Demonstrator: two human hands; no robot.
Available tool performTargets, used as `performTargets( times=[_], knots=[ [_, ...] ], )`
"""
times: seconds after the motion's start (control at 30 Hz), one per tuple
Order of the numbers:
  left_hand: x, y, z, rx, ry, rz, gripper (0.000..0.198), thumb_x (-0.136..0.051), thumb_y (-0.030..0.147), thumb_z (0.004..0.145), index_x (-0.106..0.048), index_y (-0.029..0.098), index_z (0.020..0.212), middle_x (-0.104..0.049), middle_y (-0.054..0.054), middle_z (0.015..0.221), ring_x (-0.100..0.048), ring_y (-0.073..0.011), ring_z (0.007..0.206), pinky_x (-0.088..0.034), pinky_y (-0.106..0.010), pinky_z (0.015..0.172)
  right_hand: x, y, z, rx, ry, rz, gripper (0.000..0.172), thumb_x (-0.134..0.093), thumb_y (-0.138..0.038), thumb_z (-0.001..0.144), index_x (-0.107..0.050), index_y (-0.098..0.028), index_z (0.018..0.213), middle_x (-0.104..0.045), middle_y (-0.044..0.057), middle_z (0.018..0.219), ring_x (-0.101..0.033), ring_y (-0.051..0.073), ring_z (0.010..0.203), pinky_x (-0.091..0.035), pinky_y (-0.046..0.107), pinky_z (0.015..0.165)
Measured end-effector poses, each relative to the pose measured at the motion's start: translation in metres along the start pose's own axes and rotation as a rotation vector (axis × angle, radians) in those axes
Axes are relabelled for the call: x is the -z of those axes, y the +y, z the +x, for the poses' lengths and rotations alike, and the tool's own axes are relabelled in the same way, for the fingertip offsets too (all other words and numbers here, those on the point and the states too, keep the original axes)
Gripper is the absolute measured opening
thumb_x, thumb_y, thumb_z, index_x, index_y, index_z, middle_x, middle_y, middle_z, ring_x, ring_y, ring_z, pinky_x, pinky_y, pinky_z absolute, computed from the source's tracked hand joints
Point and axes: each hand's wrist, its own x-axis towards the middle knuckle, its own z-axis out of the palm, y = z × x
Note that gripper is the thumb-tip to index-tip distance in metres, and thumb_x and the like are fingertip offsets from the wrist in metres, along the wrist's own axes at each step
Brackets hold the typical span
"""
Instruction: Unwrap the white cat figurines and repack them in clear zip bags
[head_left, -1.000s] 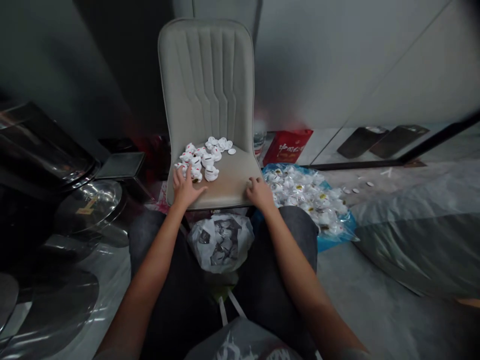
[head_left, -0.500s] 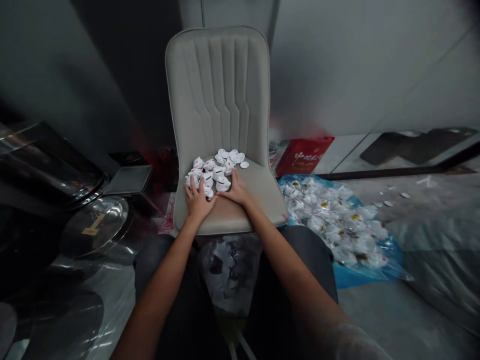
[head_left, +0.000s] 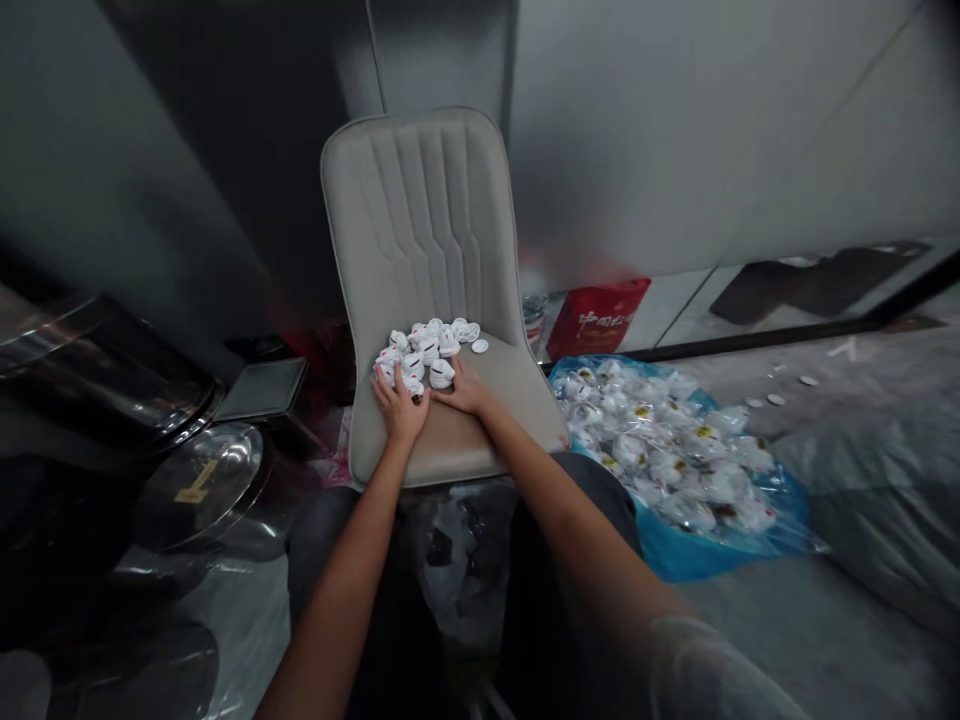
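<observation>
Several small white coin-bank figures (head_left: 412,363), with dark slots and touches of red, lie in a cluster on the seat of a beige padded chair (head_left: 517,400). My left hand (head_left: 401,405) is spread against the near left side of the cluster, fingers apart. On the right side my right hand (head_left: 466,385) rests on the seat, fingers apart, touching a slotted white figure (head_left: 442,374). The two hands cup the cluster from the front, thumbs close together. Behind the figures lie white round discs (head_left: 469,331), with one disc (head_left: 480,346) apart to the right.
A blue plastic bag (head_left: 675,550) of many wrapped white figures lies on the floor at right. Behind it stands a red bag (head_left: 598,318). Metal canisters (head_left: 217,470) and a square box (head_left: 264,388) stand at left. A few discs (head_left: 775,400) lie on the floor.
The figures have been pushed back and bunched closer to the discs, with both hands still around them. The camera view has tilted and shifted a little.
</observation>
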Motion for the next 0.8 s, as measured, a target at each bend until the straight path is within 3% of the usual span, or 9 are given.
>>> performTargets(
  times=[0.13, 0.23, 0.4, 0.5, 0.57, 0.67, 0.73, 0.8],
  knots=[
    [0.011, 0.005, -0.024, 0.105, -0.077, 0.137, 0.096, -0.053, 0.058, 0.087, -0.02, 0.001, 0.156, -0.01, -0.032, 0.162, -0.016, -0.0501, 0.149, -0.017, -0.07, 0.115, 0.023, 0.007, -0.055, 0.013, -0.099, -0.143, 0.086, -0.052, -0.058, 0.092, -0.033, 0.0, 0.152, -0.03, 0.026, 0.159, -0.026, 0.034, 0.15, -0.018, 0.043, 0.123],
    [0.022, 0.005, -0.049, 0.125, -0.178, 0.22, 0.096, -0.048, 0.06, 0.089, -0.023, -0.006, 0.153, -0.018, -0.036, 0.159, -0.018, -0.0506, 0.148, -0.014, -0.07, 0.115, 0.036, 0.019, -0.116, -0.03, -0.049, -0.236, 0.069, -0.041, -0.053, 0.099, -0.038, -0.009, 0.152, -0.03, 0.019, 0.161, -0.021, 0.034, 0.151, -0.014, 0.049, 0.123],
    [0.035, 0.005, -0.074, 0.033, -0.297, 0.266, 0.082, -0.043, 0.053, 0.093, -0.034, -0.006, 0.15, -0.024, -0.034, 0.158, -0.015, -0.0497, 0.149, -0.011, -0.07, 0.116, 0.048, 0.034, -0.187, -0.445, 0.096, -0.279, 0.083, -0.041, -0.062, 0.095, -0.027, -0.008, 0.156, -0.018, 0.025, 0.163, -0.018, 0.047, 0.149, -0.027, 0.066, 0.112],
    [0.035, 0.02, -0.085, 0.001, -0.327, 0.279, 0.078, -0.041, 0.051, 0.094, -0.035, -0.004, 0.15, -0.024, -0.033, 0.158, -0.014, -0.0503, 0.149, -0.011, -0.072, 0.115, 0.056, 0.034, -0.197, -0.493, 0.175, -0.241, 0.084, -0.039, -0.061, 0.096, -0.026, -0.004, 0.155, -0.018, 0.029, 0.162, -0.015, 0.044, 0.151, -0.027, 0.065, 0.114],
    [0.034, 0.038, -0.093, -0.081, -0.4, 0.245, 0.079, -0.046, 0.052, 0.092, -0.036, 0.0, 0.151, -0.025, -0.03, 0.16, -0.014, -0.0497, 0.149, -0.011, -0.071, 0.116, 0.061, 0.028, -0.192, -0.368, 0.222, -0.226, 0.073, -0.034, -0.053, 0.099, -0.027, -0.006, 0.155, -0.018, 0.024, 0.164, -0.009, 0.037, 0.154, -0.023, 0.061, 0.119],
    [0.038, 0.062, -0.099, -0.287, -0.571, 0.116, 0.072, -0.051, 0.051, 0.09, -0.041, 0.014, 0.151, -0.028, -0.017, 0.163, -0.014, -0.0438, 0.152, -0.01, -0.066, 0.121, 0.061, 0.015, -0.177, -0.179, 0.157, -0.14, 0.062, -0.036, -0.042, 0.1, -0.028, -0.017, 0.156, -0.026, 0.014, 0.163, -0.012, 0.03, 0.155, -0.02, 0.059, 0.122],
    [0.043, 0.064, -0.096, -0.372, -0.684, 0.023, 0.058, -0.049, 0.044, 0.093, -0.046, 0.029, 0.149, -0.037, -0.005, 0.16, -0.023, -0.0354, 0.152, -0.015, -0.061, 0.123, 0.06, 0.009, -0.171, -0.145, 0.117, -0.064, 0.06, -0.039, -0.036, 0.099, -0.028, -0.023, 0.157, -0.033, 0.011, 0.16, -0.019, 0.03, 0.153, -0.02, 0.062, 0.122],
    [0.047, 0.055, -0.092, -0.359, -0.674, -0.026, 0.052, -0.044, 0.035, 0.094, -0.048, 0.034, 0.147, -0.046, -0.002, 0.154, -0.034, -0.029, 0.148, -0.023, -0.056, 0.124, 0.061, 0.007, -0.169, -0.176, 0.102, 0.001, 0.06, -0.042, -0.032, 0.098, -0.03, -0.027, 0.157, -0.039, 0.01, 0.157, -0.025, 0.031, 0.151, -0.02, 0.064, 0.122]
  ],
)
